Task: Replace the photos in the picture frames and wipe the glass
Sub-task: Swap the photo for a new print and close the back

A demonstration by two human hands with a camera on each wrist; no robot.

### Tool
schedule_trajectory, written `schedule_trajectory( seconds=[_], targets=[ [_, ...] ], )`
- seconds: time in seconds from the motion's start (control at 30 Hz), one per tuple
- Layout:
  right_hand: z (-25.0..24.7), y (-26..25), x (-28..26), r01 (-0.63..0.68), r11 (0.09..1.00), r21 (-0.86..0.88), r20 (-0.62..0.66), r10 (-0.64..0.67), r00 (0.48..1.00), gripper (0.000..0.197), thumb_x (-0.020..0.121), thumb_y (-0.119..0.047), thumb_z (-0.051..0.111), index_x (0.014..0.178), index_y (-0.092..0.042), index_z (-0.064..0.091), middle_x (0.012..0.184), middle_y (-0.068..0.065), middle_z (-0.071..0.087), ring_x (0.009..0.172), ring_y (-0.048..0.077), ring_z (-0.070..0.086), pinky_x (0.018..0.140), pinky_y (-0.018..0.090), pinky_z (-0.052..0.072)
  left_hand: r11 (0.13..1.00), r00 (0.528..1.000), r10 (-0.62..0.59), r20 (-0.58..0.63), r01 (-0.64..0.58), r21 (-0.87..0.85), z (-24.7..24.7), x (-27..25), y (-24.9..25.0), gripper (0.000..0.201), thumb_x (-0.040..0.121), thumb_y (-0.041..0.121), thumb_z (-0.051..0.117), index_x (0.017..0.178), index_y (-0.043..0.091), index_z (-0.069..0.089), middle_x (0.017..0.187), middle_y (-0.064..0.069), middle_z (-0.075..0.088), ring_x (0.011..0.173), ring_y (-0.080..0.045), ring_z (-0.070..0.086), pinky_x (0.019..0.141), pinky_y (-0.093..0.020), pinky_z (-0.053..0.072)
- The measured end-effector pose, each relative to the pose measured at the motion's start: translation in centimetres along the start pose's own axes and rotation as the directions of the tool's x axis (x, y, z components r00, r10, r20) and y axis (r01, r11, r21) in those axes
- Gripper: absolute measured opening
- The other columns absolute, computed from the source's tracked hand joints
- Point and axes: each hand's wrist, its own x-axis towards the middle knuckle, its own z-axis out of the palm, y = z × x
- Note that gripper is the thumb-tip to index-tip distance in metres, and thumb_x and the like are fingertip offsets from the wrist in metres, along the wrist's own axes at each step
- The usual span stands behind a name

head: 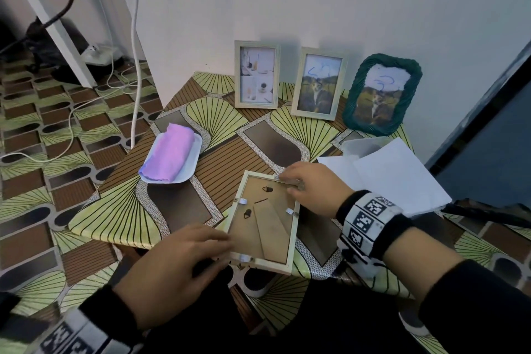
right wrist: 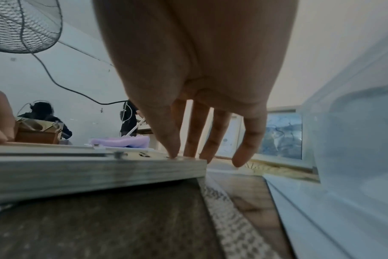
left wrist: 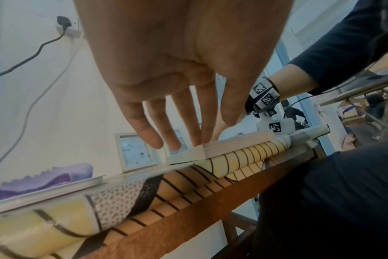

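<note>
A pale wooden picture frame (head: 263, 221) lies face down at the table's near edge, its brown backing board and stand leg showing. My left hand (head: 201, 247) rests with straight fingers on its lower left corner; in the left wrist view the fingertips (left wrist: 197, 140) touch the frame (left wrist: 228, 145). My right hand (head: 301, 184) sits over the top right corner, its thumb tip (right wrist: 173, 152) pressing on the frame's (right wrist: 99, 168) back edge by a small metal tab. Neither hand holds anything. The frame's glass side is hidden.
Three frames stand against the wall: a pale one (head: 256, 75), a second pale one (head: 317, 83) and a green woven one (head: 380, 95). A purple cloth (head: 169, 156) lies on a white tray at the left. White papers (head: 396, 178) and a clear tub (head: 362, 146) are at the right.
</note>
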Motion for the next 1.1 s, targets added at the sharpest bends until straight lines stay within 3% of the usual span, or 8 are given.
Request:
schedule_trajectory(
  seconds=[0.2,0.3,0.43,0.5,0.6,0.77,0.93,1.1],
  targets=[
    [-0.3,-0.3,0.2,-0.006,0.965,-0.261,0.110,0.036,0.993,0.039,0.096,-0.019,0.046,0.131,-0.027,0.061,0.119,0.005,0.060,0.114,0.027,0.053,0.097,0.043,0.047,0.982,0.997,-0.059,0.048,0.049,0.184,-0.1,-1.0,0.5,0.047,0.097,0.055,0.036,0.125,0.033,0.065,0.131,0.025,0.058,0.116,-0.008,0.055,0.084,-0.038,0.054],
    [-0.4,-0.4,-0.8,-0.052,0.970,-0.236,0.088,0.075,0.993,0.026,0.093,-0.023,0.049,0.105,-0.017,0.071,0.101,0.006,0.064,0.099,0.027,0.060,0.084,0.036,0.051,0.969,0.983,-0.147,0.114,0.120,0.215,-0.6,-0.2,-0.6,0.067,0.094,0.069,0.020,0.137,0.033,0.056,0.140,0.026,0.049,0.122,-0.006,0.045,0.095,-0.036,0.047],
    [0.3,-0.2,-3.0,-0.067,0.970,-0.232,0.046,0.080,0.996,0.027,0.095,-0.032,0.048,0.084,-0.015,0.066,0.087,0.003,0.063,0.082,0.023,0.059,0.066,0.028,0.041,0.939,0.961,-0.228,0.158,0.174,0.297,-0.9,1.7,-3.1,0.089,0.077,0.083,0.004,0.150,0.040,0.031,0.150,0.036,0.022,0.131,0.001,0.025,0.099,-0.033,0.033],
    [0.8,-0.2,-4.1,-0.029,0.969,-0.246,0.029,0.037,0.999,0.030,0.095,-0.035,0.046,0.085,-0.018,0.068,0.085,0.001,0.063,0.079,0.021,0.058,0.066,0.030,0.045,0.927,0.951,-0.236,0.202,0.158,0.340,-1.0,3.0,-4.0,0.092,0.076,0.088,0.014,0.153,0.039,0.021,0.155,0.032,0.014,0.135,-0.004,0.019,0.104,-0.036,0.032],
    [0.7,-0.1,-4.9,0.017,0.987,-0.160,0.004,-0.016,1.000,0.029,0.091,-0.034,0.050,0.089,-0.018,0.074,0.083,-0.001,0.067,0.077,0.018,0.060,0.070,0.034,0.052,0.934,0.933,-0.248,0.262,0.158,0.322,-1.3,4.8,-4.9,0.086,0.083,0.075,0.043,0.155,0.038,0.012,0.159,0.028,0.008,0.138,-0.008,0.014,0.107,-0.036,0.026],
    [0.3,0.9,-4.6,0.034,0.999,0.004,-0.050,-0.033,0.998,0.015,0.083,-0.021,0.067,0.091,-0.024,0.080,0.098,-0.008,0.072,0.093,0.014,0.064,0.083,0.031,0.051,0.948,0.950,-0.264,0.166,0.224,0.227,-1.7,6.0,-5.9,0.080,0.084,0.059,0.063,0.152,0.036,0.028,0.156,0.018,0.029,0.138,-0.012,0.028,0.112,-0.042,0.028],
    [0.4,1.3,-4.2,0.056,0.998,0.037,-0.031,-0.055,0.998,0.011,0.079,-0.017,0.077,0.089,-0.021,0.080,0.126,-0.007,0.065,0.114,0.013,0.059,0.100,0.031,0.043,0.919,0.923,-0.378,-0.070,0.383,0.094,-1.2,5.3,-5.7,0.062,0.073,0.056,0.077,0.128,0.029,0.063,0.114,0.010,0.060,0.105,-0.012,0.057,0.088,-0.028,0.043],
    [0.3,0.9,-3.7,0.122,0.988,0.093,-0.012,-0.121,0.993,0.005,0.076,-0.016,0.080,0.081,-0.015,0.078,0.100,-0.004,0.075,0.095,0.016,0.065,0.089,0.030,0.048,0.918,0.916,-0.390,-0.094,0.395,0.032,-0.6,4.8,-5.5,0.039,0.081,0.044,0.075,0.116,0.027,0.072,0.090,0.011,0.065,0.078,-0.005,0.060,0.076,-0.027,0.047]
  ],
)
